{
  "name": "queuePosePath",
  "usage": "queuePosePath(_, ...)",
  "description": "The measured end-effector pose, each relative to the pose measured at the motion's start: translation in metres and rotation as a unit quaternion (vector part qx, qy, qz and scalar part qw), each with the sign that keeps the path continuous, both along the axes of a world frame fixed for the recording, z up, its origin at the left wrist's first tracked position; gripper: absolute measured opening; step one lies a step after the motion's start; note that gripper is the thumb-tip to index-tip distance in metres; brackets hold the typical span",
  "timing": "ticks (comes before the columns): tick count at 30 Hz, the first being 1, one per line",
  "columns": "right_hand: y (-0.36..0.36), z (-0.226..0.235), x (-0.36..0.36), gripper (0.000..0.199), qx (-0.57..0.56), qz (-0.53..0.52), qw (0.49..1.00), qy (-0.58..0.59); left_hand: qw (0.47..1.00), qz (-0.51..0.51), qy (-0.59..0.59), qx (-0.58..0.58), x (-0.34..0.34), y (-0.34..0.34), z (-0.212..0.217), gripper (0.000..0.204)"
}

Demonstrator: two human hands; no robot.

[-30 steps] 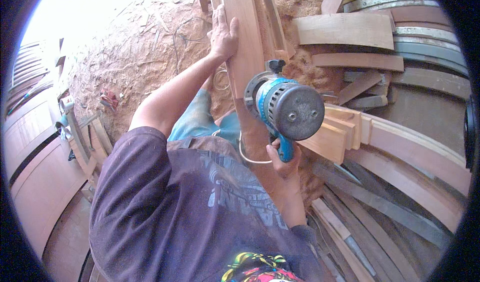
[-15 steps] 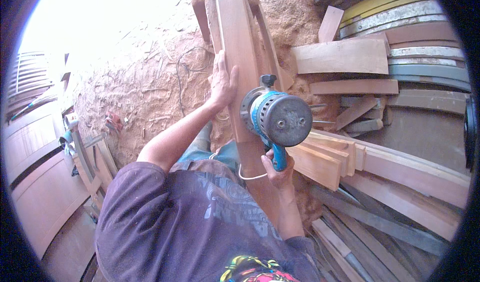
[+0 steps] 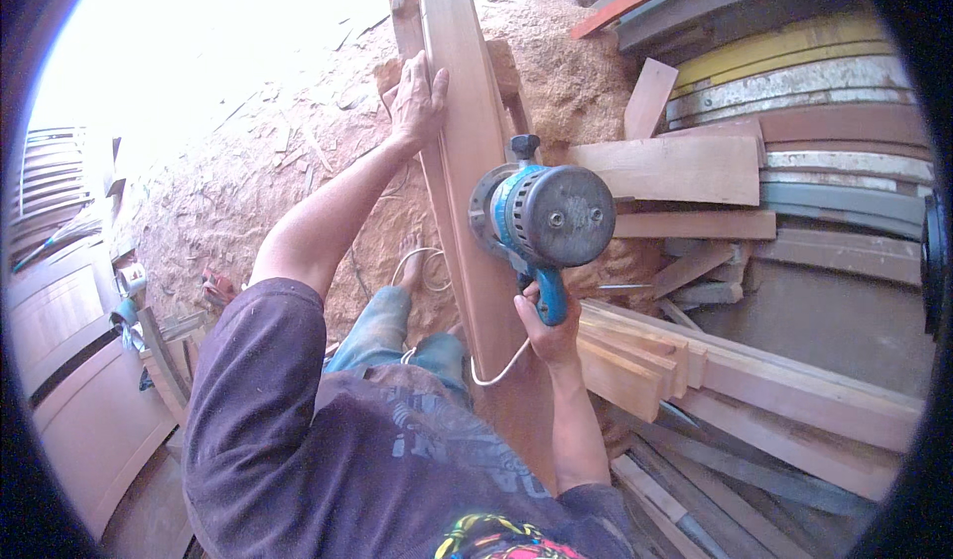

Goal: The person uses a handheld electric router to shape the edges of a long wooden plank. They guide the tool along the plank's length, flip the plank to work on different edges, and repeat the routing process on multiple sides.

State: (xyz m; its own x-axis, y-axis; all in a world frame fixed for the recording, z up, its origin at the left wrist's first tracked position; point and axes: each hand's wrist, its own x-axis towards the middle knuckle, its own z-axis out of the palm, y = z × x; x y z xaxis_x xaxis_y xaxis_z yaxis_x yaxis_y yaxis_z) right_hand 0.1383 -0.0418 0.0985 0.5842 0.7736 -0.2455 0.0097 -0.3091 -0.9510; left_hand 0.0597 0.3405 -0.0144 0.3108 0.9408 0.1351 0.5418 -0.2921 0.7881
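A blue electric router [image 3: 551,216] with a dark round motor cap and black knob rests against a long reddish wooden board [image 3: 459,92]. My right hand [image 3: 549,329] is wrapped round the router's blue handle. The bit and the cut under the base are hidden. Farther along the board, my left hand [image 3: 417,102] lies over its left edge, fingers stretched and spread toward the far end. A white cord [image 3: 501,372] loops from beneath the handle across the board.
A wooden support [image 3: 504,63] shows beneath the board. Stacked planks [image 3: 635,360] jut in at right, near my right forearm. More boards [image 3: 844,167] are piled beyond them. Wood shavings cover the floor [image 3: 288,182]. Panels [image 3: 99,360] stand at far left.
The router and my right hand have advanced away from me along the board. My left hand has slid farther up its edge. The view has shifted forward, showing the board's far end.
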Motion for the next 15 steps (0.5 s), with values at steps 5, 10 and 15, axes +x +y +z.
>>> queuePosePath(5,0.069,-0.004,0.015,0.013,-0.016,-0.011,0.999,-0.036,0.998,0.035,-0.044,0.010,0.009,0.007,-0.030,0.059)
queuePosePath(10,0.135,-0.002,0.028,0.011,-0.022,-0.004,0.997,-0.073,0.999,0.041,-0.015,-0.011,0.005,-0.003,-0.020,0.060)
queuePosePath(15,0.198,-0.017,0.054,0.014,-0.019,0.032,0.996,-0.076,0.999,0.032,-0.001,-0.042,0.004,-0.007,-0.008,0.062)
